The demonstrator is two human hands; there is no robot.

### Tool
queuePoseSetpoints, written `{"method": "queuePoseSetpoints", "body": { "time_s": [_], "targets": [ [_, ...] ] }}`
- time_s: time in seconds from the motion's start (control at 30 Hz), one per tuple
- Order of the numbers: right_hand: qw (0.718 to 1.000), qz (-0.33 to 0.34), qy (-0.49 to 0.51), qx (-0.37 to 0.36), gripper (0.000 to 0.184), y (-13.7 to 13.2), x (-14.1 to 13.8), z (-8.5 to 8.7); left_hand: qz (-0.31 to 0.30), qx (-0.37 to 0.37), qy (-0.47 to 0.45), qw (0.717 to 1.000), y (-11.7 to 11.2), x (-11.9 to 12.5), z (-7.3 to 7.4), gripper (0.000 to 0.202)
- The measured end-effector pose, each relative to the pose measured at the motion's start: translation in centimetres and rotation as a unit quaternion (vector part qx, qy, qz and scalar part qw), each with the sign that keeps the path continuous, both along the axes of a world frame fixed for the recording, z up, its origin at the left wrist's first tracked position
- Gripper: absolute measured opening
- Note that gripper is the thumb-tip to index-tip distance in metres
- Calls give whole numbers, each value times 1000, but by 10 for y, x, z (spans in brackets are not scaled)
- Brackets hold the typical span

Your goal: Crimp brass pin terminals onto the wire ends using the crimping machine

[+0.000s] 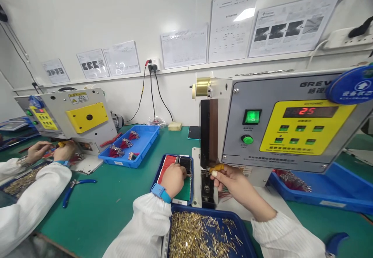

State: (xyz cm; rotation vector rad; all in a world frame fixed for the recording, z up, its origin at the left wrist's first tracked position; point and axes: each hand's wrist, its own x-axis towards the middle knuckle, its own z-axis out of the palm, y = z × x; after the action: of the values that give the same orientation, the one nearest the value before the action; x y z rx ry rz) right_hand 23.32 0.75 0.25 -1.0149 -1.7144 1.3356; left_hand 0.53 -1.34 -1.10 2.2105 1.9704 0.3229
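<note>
My left hand (174, 180), with a blue wrist strap, is over a blue tray (190, 200) of short red, black and green wires (166, 165). Its fingers are curled down onto the wires, and the fingertips are partly hidden. At the crimping machine (250, 95), my right hand (230, 177) pinches something small in front of the black press head (205, 133). A yellow cover sits on one finger. What the pinch holds is too small to name. Below both hands stands a dark blue tray (243, 230) full of gold-coloured metal pins (194, 234).
A blue bin (329, 201) with red wires stands right of the machine. On the left, a co-worker's hands (62, 151) are at a second machine (72, 114). Blue-handled cutters (72, 190) and a blue tray (140, 159) of wire bundles lie between.
</note>
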Motion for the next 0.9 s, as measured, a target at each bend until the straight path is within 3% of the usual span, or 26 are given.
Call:
{"method": "queuePoseSetpoints", "body": {
  "time_s": [0.23, 0.37, 0.5, 0.67, 0.9],
  "targets": [
    [999, -14, 39, -12, 49, 3, -1, -16, 11, 7, -5, 1000, -2, 3, 2, 21],
    [998, -21, 51, -20, 51, 3, -4, -20, 46, 55, -29, 997, 0, 4, 4, 22],
    [998, -34, 53, -23, 51, 0, -7, -15, 69, 91, -34, 993, 6, 2, 2, 25],
    [997, -32, 68, -32, 46, -5, -10, -6, 58, 81, 10, 995, 12, 0, -1, 32],
    [997, -36, 58, -30, 44, -8, -10, 0, 36, 37, 24, 998, 14, 2, 0, 25]
  ]
}}
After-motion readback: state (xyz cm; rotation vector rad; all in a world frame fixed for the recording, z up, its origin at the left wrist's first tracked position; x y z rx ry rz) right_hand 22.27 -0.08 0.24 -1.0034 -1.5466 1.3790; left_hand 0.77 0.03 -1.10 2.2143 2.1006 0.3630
